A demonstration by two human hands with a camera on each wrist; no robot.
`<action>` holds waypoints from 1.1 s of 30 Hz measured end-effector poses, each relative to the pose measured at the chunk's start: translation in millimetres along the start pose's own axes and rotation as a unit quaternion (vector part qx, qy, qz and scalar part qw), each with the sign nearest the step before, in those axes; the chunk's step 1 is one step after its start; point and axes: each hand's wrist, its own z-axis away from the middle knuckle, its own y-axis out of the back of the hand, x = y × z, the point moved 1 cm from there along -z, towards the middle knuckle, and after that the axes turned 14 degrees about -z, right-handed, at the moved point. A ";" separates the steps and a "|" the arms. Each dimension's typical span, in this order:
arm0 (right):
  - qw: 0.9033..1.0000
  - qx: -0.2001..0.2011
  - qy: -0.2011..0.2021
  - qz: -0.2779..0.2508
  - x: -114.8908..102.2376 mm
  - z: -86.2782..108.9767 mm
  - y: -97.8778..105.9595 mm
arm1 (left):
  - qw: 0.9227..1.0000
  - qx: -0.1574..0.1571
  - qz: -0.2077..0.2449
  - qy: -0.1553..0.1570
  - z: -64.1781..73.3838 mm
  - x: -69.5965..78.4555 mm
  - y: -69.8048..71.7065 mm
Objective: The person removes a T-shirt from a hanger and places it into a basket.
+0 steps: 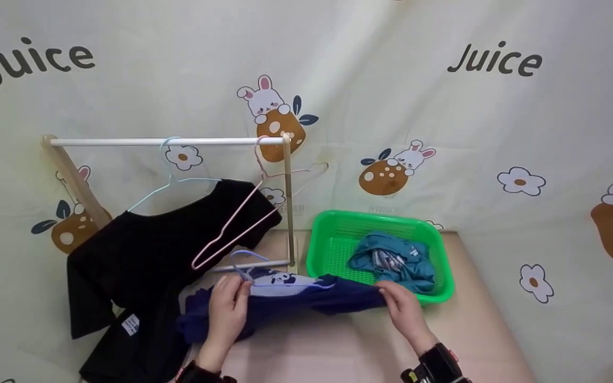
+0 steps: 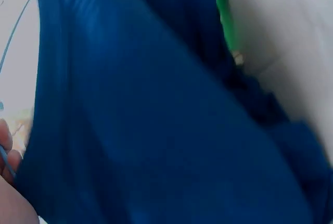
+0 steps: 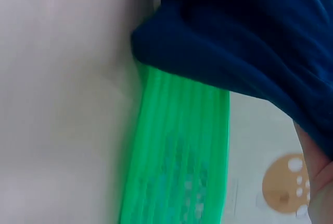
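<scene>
A navy shirt (image 1: 328, 299) with a pale panda-print patch stretches between both hands at the front of the rack. My left hand (image 1: 228, 308) pinches a light blue-violet hanger (image 1: 317, 286) just below its hook, and the hanger lies across the shirt's neck. With thumb and fingers my right hand (image 1: 405, 314) grips the shirt's right end, close to the green basket. In the left wrist view, navy cloth (image 2: 145, 104) fills most of the picture beside the fingers. The right wrist view has the shirt (image 3: 234, 36) draped over part of the basket, partly covering the hand.
A rack with a white rail (image 1: 125, 142) stands at left. On it hang a black shirt (image 1: 179, 239) on a light blue hanger (image 1: 149, 198) and a bare pink hanger (image 1: 232, 217). The green basket (image 1: 317, 234) holds teal clothing (image 1: 410, 266).
</scene>
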 end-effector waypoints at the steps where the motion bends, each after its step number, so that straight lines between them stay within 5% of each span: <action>1: 1.000 0.009 -0.001 0.002 1.5 0.2 4.0 | 1.000 0.005 0.005 0.001 -0.7 -1.7 1.7; 9: 0.998 0.042 -0.026 0.032 5.6 1.9 16.9 | 0.998 0.043 0.031 -0.017 -0.4 -6.3 -1.4; 14: 0.992 0.055 -0.083 0.075 7.4 8.5 13.1 | 0.997 0.061 0.036 -0.013 1.0 -6.3 -7.2; 19: 0.984 0.012 -0.159 0.079 10.4 15.4 6.7 | 0.997 0.056 0.043 -0.011 3.7 -4.4 -12.7; 24: 0.977 -0.036 -0.209 0.021 10.4 17.2 1.3 | 0.999 0.014 0.035 -0.012 7.1 3.2 -23.6; 33: 0.989 -0.087 -0.120 0.013 1.3 9.7 -8.8 | 0.999 -0.030 -0.009 -0.043 15.6 18.1 -43.3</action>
